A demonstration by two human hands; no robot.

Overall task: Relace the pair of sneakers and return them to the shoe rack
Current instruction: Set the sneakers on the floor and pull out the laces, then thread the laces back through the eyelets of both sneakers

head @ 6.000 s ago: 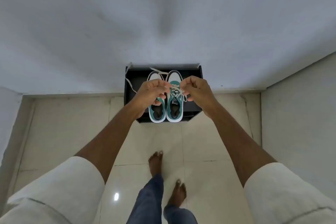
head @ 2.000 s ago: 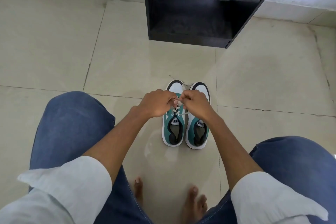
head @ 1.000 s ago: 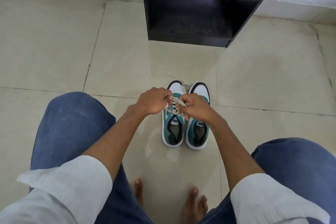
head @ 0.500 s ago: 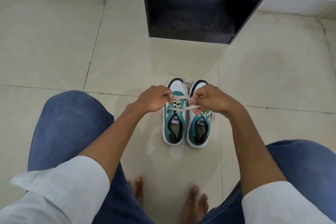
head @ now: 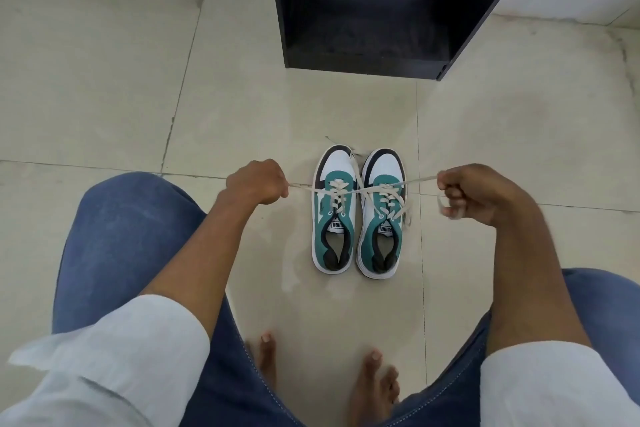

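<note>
Two teal, white and black sneakers stand side by side on the floor, toes pointing away: the left sneaker (head: 334,215) and the right sneaker (head: 382,218). A cream lace (head: 360,188) stretches taut across both of them. My left hand (head: 258,182) is closed on one end of it, left of the shoes. My right hand (head: 467,192) is closed on the other end, right of the shoes. The lace appears to run from the left sneaker's eyelets. The right sneaker's own lace hangs loose at its side.
The black shoe rack (head: 381,7) stands open against the wall, just beyond the sneakers, its shelves bare. I squat over beige floor tiles, my knees at both sides and my bare feet (head: 322,371) below the shoes.
Six seconds ago the sneakers were on the rack; now they stand on the floor. In the last second my hands moved apart sideways, drawing the lace taut.
</note>
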